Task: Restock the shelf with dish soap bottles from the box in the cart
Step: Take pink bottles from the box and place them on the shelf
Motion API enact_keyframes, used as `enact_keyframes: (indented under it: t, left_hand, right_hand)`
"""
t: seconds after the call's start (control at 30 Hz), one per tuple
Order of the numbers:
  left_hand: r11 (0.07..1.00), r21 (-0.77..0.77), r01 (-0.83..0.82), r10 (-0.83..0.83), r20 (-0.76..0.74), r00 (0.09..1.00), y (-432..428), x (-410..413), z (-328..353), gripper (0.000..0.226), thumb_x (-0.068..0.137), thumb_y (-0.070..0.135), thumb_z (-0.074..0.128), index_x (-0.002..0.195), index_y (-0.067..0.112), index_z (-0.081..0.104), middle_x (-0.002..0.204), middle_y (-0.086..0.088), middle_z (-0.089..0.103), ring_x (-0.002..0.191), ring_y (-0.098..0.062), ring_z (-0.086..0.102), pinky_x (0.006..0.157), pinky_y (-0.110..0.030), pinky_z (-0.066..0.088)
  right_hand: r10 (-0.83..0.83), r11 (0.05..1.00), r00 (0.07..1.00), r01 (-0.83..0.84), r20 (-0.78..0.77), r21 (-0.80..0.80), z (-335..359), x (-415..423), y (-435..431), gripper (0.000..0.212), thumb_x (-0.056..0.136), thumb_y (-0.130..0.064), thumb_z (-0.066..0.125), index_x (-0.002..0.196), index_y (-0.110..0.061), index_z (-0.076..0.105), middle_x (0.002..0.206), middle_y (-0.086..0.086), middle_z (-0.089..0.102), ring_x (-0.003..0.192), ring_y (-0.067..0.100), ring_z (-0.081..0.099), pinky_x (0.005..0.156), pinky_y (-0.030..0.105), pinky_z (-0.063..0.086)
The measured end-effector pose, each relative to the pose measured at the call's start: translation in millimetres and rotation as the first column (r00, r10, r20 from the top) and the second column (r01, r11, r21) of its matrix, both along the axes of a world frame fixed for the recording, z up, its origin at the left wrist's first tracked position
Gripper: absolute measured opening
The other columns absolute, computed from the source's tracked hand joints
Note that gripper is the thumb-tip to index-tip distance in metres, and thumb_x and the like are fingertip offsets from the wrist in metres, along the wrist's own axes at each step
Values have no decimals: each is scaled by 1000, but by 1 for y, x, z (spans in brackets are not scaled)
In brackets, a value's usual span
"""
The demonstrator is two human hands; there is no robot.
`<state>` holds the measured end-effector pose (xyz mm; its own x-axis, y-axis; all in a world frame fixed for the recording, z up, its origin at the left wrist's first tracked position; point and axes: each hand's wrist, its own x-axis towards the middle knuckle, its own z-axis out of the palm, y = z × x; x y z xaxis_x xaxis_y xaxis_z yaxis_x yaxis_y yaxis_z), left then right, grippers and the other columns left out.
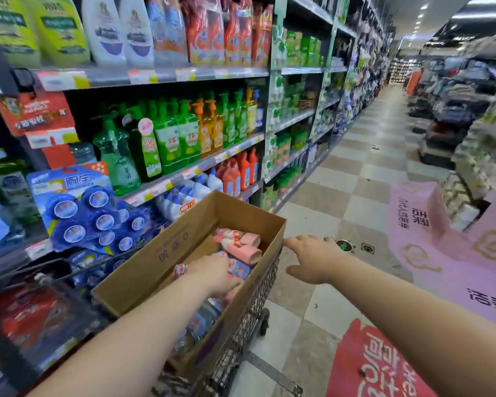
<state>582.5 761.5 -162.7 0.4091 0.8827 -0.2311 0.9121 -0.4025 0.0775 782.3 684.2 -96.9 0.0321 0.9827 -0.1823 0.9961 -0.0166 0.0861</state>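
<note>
A brown cardboard box (pixel 166 253) sits in a black wire cart (pixel 249 319) beside the shelf (pixel 195 170). Inside lie pink dish soap bottles (pixel 241 242) on their sides and a bluish-pink bottle (pixel 239 267). My left hand (pixel 215 275) is down in the box, fingers curled around the bluish-pink bottle. My right hand (pixel 312 257) hovers just past the box's right rim, fingers spread, holding nothing. Green and orange pump bottles (pixel 178 133) fill the middle shelf.
Blue toilet-cleaner packs (pixel 86 207) hang off the shelf front left of the cart. Red and white bottles (pixel 235 173) stand on the lower shelf. A checkered aisle floor (pixel 347 179) runs ahead, with pink (pixel 441 253) and red (pixel 378 362) floor decals on the right.
</note>
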Motion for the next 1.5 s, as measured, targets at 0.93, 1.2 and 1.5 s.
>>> enact_keyframes:
  t: [0.93,1.2,1.5]
  left_hand:
    - [558,-443,-701,823,188,536,96,57,-118,17,84,47,59,91,33,52,111,-2,66,87,-15,57,64,-24,39]
    - [270,-713,-647,951,302,64,129,45,-166,31,81,25,71,108,22,55,123,-5,63,92,-13,57,79,-24,45]
    - [-9,-864,-503,955,142,-262,145,47,-226,61,77,18,76,128,7,45,129,-12,57,113,-27,56,99,-39,46]
  right_hand:
    - [341,856,872,-443,-352,-268,-126,114,322,44,86,-36,53,125,-16,51,124,11,59,110,29,57,87,35,48]
    - [229,833,916,-359,-329,-421,-175,79,376,58,87,-41,53,140,-19,40,141,8,47,124,27,49,102,32,40]
    - [-15,784,922,-229,-386,-578,-237,48,403,51,92,-36,51,136,-12,42,138,13,47,123,28,50,104,37,41]
